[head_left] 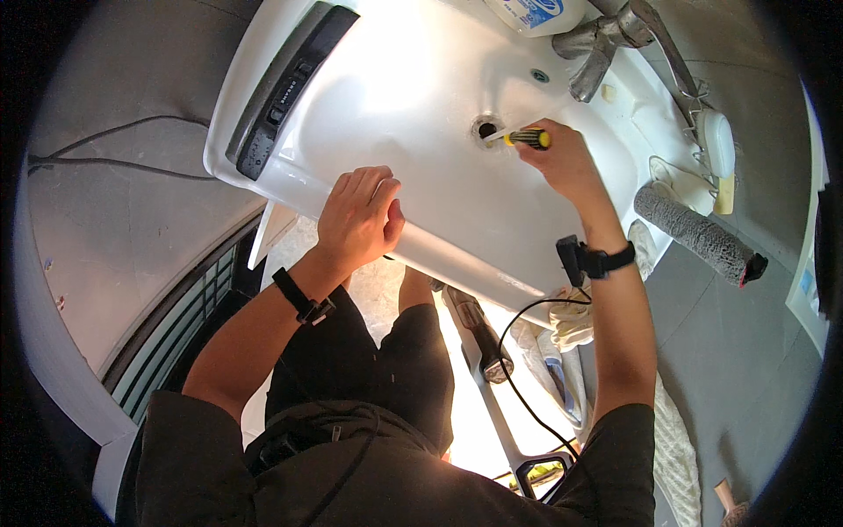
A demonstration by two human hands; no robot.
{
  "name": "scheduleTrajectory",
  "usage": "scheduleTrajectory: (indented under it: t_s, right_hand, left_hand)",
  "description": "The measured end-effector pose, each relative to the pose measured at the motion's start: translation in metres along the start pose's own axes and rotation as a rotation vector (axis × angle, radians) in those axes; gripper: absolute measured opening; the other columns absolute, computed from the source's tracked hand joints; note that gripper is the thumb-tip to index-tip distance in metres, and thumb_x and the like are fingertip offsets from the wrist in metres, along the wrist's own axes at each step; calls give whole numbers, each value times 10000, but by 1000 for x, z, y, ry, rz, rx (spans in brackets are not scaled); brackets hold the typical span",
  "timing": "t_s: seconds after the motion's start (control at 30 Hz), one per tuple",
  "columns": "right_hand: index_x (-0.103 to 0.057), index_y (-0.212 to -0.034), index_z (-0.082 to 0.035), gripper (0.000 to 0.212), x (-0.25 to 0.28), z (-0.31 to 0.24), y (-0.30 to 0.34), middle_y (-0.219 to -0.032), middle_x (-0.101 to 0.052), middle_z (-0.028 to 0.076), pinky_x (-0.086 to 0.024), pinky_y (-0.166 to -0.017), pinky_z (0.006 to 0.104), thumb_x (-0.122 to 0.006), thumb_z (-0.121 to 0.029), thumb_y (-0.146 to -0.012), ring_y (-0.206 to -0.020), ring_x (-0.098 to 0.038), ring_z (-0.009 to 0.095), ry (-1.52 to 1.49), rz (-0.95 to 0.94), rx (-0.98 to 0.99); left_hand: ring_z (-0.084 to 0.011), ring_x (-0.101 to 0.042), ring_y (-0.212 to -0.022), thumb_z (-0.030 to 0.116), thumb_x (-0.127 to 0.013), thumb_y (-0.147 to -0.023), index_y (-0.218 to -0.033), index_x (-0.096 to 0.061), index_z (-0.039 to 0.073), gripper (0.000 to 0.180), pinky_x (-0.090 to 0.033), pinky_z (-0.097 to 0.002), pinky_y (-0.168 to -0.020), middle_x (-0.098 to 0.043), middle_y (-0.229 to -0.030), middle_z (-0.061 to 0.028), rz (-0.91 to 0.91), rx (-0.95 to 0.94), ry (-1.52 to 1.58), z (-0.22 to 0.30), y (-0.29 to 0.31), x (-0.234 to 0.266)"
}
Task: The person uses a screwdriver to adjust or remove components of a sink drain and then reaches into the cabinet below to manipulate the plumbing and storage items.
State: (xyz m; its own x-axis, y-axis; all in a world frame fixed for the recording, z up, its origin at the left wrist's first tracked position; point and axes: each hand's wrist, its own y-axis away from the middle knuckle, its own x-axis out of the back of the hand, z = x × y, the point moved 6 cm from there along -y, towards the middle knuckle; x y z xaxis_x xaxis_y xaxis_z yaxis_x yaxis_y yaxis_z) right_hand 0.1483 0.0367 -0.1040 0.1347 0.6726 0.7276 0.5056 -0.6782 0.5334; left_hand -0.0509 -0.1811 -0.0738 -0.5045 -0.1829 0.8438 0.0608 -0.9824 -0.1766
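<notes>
In my right hand (pixel 562 158) is a screwdriver (pixel 529 137) with a yellow and black handle, fingers closed round it. Its pale shaft points left, with the tip at the round drain hole (pixel 486 130) in the white sink (pixel 421 176). My left hand (pixel 358 211) is bent over the sink's front rim, fingers close together and the thumb low against the edge. What lies under that palm is hidden.
A metal tap (pixel 606 44) and a white bottle (pixel 537 13) stand at the back. A dark device (pixel 290 92) lies on the left rim. On the right are a wire rack with a soap dish (pixel 718 145) and a grey fuzzy roller (pixel 698 230). A black cable (pixel 509 338) hangs beside my right arm.
</notes>
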Motion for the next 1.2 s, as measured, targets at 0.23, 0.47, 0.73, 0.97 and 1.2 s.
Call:
scheduleTrajectory:
  t_s: [0.23,0.47,0.73,0.97,1.2]
  right_hand:
    - [-704,-1077,-11,304,47,-5,66,-768,-693,122,-528,-639,307,-764,-183,-833,-642,-634,177,-345,228,-23]
    - [-697,-1090,-12,291,48,-9,86,-773,-694,126,-533,-651,298,-756,-177,-857,-638,-622,166,-384,272,-66]
    - [-689,-1099,-23,295,40,-1,89,-813,-707,177,-546,-668,328,-744,-198,-868,-667,-679,252,-421,305,-58]
    - [-663,-1109,-51,315,22,12,72,-905,-718,198,-554,-757,427,-736,-220,-854,-823,-700,379,-410,307,-21]
    - [-644,-1079,-66,309,-4,13,8,-914,-723,162,-550,-796,458,-747,-225,-834,-879,-697,370,-322,242,172]
  left_hand:
    - [-331,-614,-972,24,-650,-748,-1043,-581,34,304,-483,-437,-856,-618,-1077,-133,-73,32,16,0,2,-2]
    - [-331,-613,-967,-12,-643,-727,-1033,-578,33,316,-473,-438,-814,-623,-1067,-134,-55,-9,19,5,-2,-2]
    - [-341,-610,-951,-26,-617,-725,-1024,-583,43,309,-469,-445,-801,-630,-1057,-130,-40,-26,-2,5,2,-4]
    - [-343,-610,-940,-32,-604,-734,-1027,-585,41,303,-470,-444,-800,-636,-1048,-130,-65,-48,-18,9,0,-8]
    - [-363,-626,-932,-41,-577,-760,-993,-600,33,246,-490,-469,-803,-650,-1040,-158,-70,-92,-54,10,-1,-8]
